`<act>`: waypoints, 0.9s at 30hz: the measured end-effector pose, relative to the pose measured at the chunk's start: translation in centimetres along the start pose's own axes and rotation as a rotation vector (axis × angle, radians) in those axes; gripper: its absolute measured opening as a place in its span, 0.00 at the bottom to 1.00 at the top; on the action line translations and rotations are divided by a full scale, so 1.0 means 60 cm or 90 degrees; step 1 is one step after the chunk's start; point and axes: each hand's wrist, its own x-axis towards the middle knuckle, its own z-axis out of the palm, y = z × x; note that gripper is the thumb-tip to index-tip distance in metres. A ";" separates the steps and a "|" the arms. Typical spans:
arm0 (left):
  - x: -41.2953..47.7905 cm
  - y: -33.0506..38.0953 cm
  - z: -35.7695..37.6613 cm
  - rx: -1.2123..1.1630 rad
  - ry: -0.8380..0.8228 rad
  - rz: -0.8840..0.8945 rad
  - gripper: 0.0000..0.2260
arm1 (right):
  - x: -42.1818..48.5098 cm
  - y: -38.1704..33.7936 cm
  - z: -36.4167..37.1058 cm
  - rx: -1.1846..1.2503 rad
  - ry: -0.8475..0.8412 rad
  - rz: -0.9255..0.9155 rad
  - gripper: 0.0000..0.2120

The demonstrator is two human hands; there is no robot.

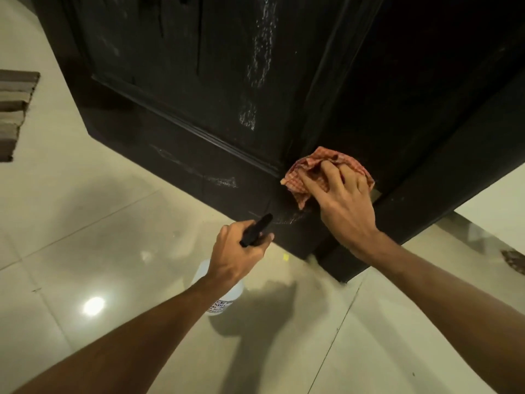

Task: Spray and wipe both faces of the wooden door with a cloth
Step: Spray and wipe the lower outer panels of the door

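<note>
The dark wooden door (199,81) fills the upper view, with white spray streaks running down its panel and along its bottom rail. My right hand (338,194) presses a crumpled red-checked cloth (305,172) against the door's lower corner near its edge. My left hand (235,257) grips the black trigger head of a white spray bottle (227,297), nozzle pointing at the bottom rail; the bottle body hangs below my wrist, partly hidden.
Glossy cream floor tiles (99,237) spread below, reflecting a ceiling light. A dark door frame (443,180) stands right of the door edge. A brown striped mat (14,109) lies at the left edge. Some debris lies on the floor at far right.
</note>
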 end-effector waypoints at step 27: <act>0.039 -0.044 -0.065 -0.058 0.065 -0.055 0.13 | -0.091 -0.064 0.112 -0.054 -0.229 -0.463 0.25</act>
